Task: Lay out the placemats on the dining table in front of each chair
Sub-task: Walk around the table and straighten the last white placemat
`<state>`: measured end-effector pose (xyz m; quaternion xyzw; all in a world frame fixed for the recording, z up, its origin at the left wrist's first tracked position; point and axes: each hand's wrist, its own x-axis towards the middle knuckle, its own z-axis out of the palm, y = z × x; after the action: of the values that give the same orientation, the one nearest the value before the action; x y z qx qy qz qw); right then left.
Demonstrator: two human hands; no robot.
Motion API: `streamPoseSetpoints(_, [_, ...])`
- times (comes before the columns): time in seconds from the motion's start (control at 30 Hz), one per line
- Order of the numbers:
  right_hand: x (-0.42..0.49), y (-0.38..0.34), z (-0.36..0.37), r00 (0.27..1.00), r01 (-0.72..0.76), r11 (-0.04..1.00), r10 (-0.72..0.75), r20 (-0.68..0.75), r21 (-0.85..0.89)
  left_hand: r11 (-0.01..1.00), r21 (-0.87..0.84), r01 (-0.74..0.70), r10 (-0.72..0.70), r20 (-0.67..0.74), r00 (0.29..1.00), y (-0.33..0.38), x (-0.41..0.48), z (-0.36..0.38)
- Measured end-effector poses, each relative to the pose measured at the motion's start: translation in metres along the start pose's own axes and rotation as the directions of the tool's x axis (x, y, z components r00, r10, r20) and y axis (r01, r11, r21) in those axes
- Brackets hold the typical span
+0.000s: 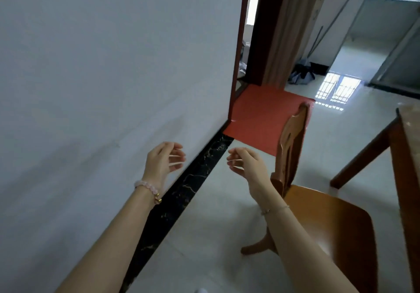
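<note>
My left hand (162,163) and my right hand (246,163) are raised in front of me, palms facing each other, fingers loosely curled and apart, both holding nothing. A wooden chair (322,215) stands just right of my right forearm, its back toward the wall side. Only the edge and one leg of the dining table (406,156) show at the far right. No placemat is in view.
A white wall (102,76) fills the left, with a black marbled skirting strip (188,190) along the floor. A red mat (261,119) lies on the pale tiles before a dark doorway (261,31). A dark bundle (302,74) lies farther back.
</note>
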<state>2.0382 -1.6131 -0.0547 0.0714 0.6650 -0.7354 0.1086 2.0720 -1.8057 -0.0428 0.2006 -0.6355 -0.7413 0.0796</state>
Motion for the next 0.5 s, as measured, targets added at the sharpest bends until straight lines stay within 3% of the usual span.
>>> streamPoseSetpoints(0.23, [0.148, -0.047, 0.014, 0.995, 0.056, 0.998, -0.055, -0.078, 0.016, 1.000, 0.009, 0.030, -0.031, 0.094, 0.995, 0.024, 0.158, 0.050])
streamPoseSetpoints(0.5, [0.342, -0.082, -0.001, 0.944, 0.065, 0.991, -0.023, -0.330, 0.115, 0.994, 0.107, -0.019, -0.027, 0.413, 0.910, 0.057, 0.378, 0.154])
